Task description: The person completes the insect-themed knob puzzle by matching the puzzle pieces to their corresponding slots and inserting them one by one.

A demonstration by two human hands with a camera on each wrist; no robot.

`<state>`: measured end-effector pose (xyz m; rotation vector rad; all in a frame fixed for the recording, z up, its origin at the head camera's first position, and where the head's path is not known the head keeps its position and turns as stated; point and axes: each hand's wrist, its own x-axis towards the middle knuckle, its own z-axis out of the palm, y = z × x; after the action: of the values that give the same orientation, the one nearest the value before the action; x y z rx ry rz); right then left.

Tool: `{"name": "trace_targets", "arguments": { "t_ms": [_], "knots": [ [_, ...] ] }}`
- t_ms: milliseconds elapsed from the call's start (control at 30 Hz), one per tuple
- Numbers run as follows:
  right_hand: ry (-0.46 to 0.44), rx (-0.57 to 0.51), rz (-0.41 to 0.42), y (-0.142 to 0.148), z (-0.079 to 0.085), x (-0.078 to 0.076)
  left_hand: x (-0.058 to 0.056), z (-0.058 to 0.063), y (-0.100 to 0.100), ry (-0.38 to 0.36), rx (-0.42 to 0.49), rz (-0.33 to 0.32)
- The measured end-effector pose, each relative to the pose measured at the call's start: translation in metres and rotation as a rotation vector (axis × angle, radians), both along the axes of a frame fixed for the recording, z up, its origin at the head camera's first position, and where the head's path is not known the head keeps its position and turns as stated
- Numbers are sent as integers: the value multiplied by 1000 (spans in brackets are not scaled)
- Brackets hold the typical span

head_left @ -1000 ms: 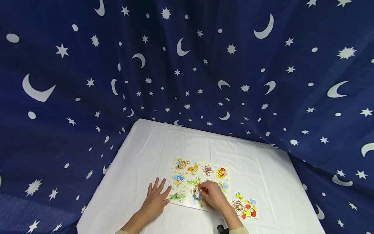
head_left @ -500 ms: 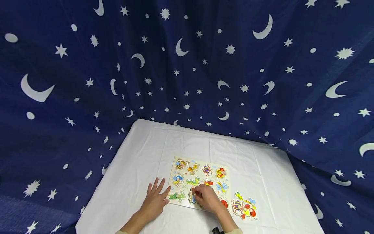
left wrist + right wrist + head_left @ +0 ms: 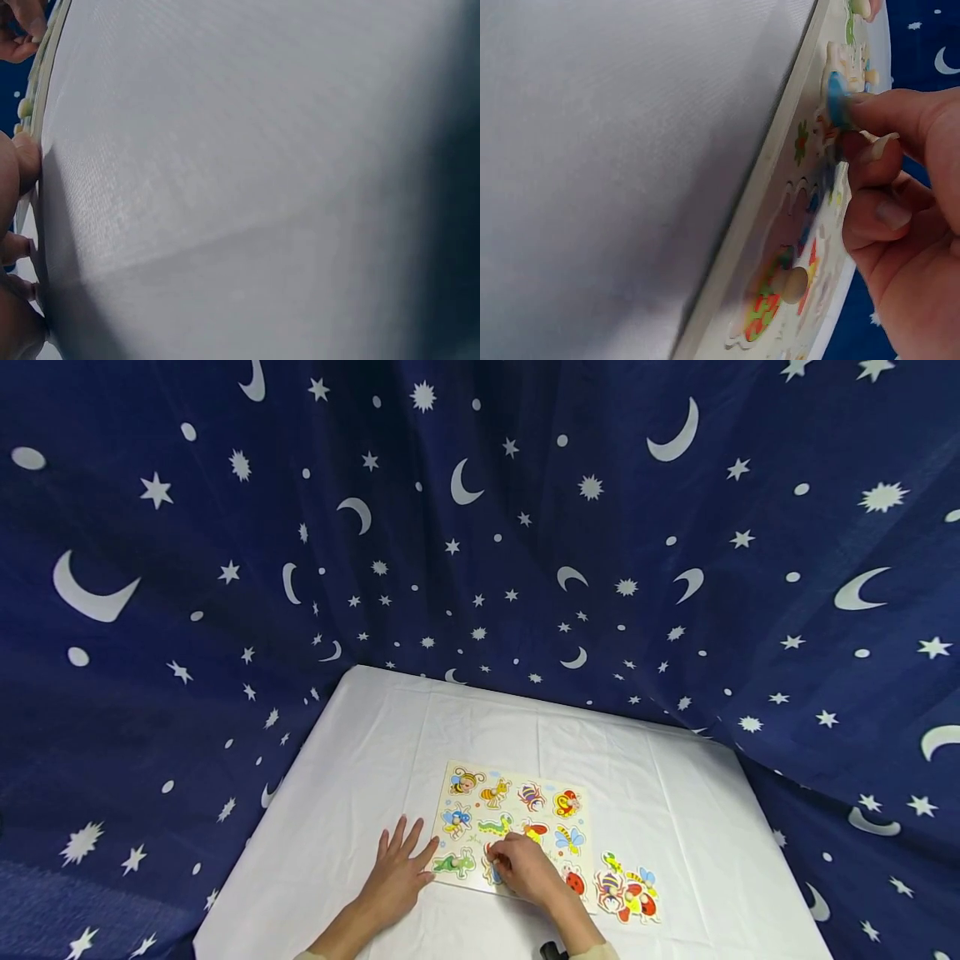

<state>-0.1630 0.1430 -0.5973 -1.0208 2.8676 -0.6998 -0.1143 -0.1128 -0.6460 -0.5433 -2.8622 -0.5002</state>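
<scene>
A pale puzzle board with colourful insect pieces lies on the white cloth. My left hand rests on the cloth with its fingers spread, its thumb and fingertips by the board's left edge. Over the board's front row, my right hand pinches a puzzle piece with a blue part between thumb and finger. Most of this piece is hidden by the fingers, and I cannot tell whether it sits in its recess. A green grasshopper piece lies to its left, a ladybird to the right.
Several loose insect pieces lie in a cluster right of the board, among them a spider and a caterpillar. White cloth covers the table. A dark blue curtain with moons and stars hangs around it.
My right hand has shifted left over the front row with the pinched piece, uncovering the ladybird and the dragonfly at the board's right side. The left hand has stayed in place.
</scene>
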Motion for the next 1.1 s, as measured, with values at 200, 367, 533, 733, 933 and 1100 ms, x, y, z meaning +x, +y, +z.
{"name": "trace_targets", "arguments": {
  "t_ms": [200, 367, 533, 733, 933, 1100],
  "knots": [
    [-5, 50, -9, -1, -3, -1, 0, 0, 0, -14, 6, 3],
    [-34, 45, -26, -1, -3, -1, 1, 0, -1, -20, 8, 2],
    [-115, -22, -92, 7, 7, -4, 1, -1, -1, -16, 20, -5],
    [-119, -56, -198, 21, 10, -8, 1, 0, 0, -29, 30, -8],
    [-129, -86, -350, 38, 12, -9, 1, 1, 0, -19, 13, -9],
    [-109, -97, -543, 56, 15, -10, 1, 0, -1, -11, 11, -8]
  ]
}}
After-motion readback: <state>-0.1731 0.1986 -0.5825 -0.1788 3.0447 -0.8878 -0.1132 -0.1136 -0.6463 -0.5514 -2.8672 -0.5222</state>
